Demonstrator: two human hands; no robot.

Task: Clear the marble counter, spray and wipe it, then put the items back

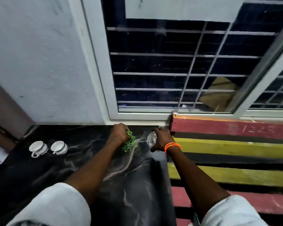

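The black marble counter (91, 160) with pale veins runs along under the window. My left hand (118, 133) is closed around a small green leafy plant (129, 143) near the counter's back edge. My right hand (162, 138), with orange bands on the wrist, grips a clear glass (151, 139) standing on the counter at its right end. Two white teacups (38, 148) (59, 147) sit side by side on the counter at the left, apart from both hands.
A barred window with a white frame (137, 119) rises right behind the counter. A slatted bench painted red and yellow (227, 144) butts against the counter's right edge. A white wall (39, 62) stands at the left.
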